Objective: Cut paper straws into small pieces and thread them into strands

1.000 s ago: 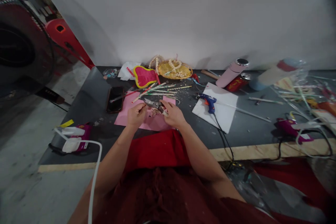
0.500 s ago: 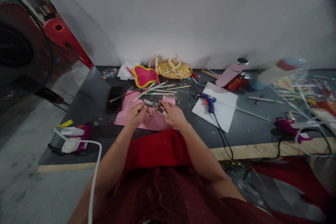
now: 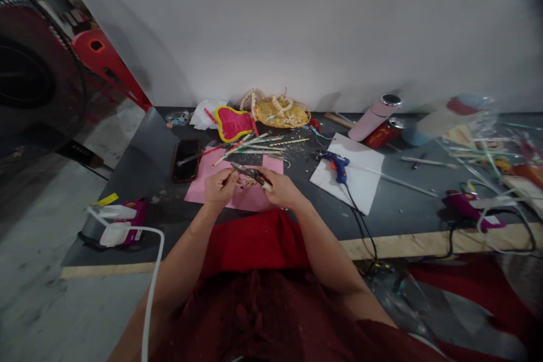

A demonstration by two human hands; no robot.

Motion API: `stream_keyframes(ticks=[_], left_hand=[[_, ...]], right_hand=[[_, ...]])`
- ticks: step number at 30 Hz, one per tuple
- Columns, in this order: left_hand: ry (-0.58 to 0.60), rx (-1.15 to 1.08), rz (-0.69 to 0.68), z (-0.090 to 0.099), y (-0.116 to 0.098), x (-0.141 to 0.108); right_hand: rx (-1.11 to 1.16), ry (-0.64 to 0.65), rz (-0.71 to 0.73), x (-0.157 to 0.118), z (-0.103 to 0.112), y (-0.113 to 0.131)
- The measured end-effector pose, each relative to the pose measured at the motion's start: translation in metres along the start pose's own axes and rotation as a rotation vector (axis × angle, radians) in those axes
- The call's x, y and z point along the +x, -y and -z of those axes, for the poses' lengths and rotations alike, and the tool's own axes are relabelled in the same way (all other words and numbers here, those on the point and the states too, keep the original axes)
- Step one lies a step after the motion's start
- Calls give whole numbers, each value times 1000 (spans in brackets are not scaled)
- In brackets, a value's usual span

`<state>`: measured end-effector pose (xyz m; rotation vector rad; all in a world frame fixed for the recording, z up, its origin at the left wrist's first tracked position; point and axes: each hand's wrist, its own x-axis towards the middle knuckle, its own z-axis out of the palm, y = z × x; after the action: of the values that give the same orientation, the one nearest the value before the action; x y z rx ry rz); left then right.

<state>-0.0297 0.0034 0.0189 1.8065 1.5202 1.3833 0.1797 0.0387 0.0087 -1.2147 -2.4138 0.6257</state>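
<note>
My right hand (image 3: pixel 280 188) is wrapped round the handles of a pair of small pruning shears (image 3: pixel 251 172), whose blades point left. Close to the blade tips, my left hand (image 3: pixel 220 185) is pinched together; what it holds is too small to make out. Both hands are over a pink sheet (image 3: pixel 199 185). Small pale pieces (image 3: pixel 246 181) lie on the sheet between my hands. Just beyond are several thin patterned sticks (image 3: pixel 258 144), loosely piled.
A phone (image 3: pixel 185 160) lies left of the sheet. Behind are a pink and yellow shape (image 3: pixel 234 124) and a yellow basket (image 3: pixel 282 113). A blue glue gun (image 3: pixel 338 165) rests on white board (image 3: pixel 365 184) at right, near a pink bottle (image 3: pixel 375 117) and red can (image 3: pixel 385 131).
The shears have turned slightly in my right hand, and their blades look closer together. My left hand has hardly moved.
</note>
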Motion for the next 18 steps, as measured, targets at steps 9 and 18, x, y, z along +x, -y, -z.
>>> stream_keyframes(ticks=[9,18], left_hand=[[-60,-30,2,3,5,2],[150,184,-42,-10,19,0]], right_hand=[[-10,0,-93,1,-6,9],[-45,-173,-399,8,-1,-20]])
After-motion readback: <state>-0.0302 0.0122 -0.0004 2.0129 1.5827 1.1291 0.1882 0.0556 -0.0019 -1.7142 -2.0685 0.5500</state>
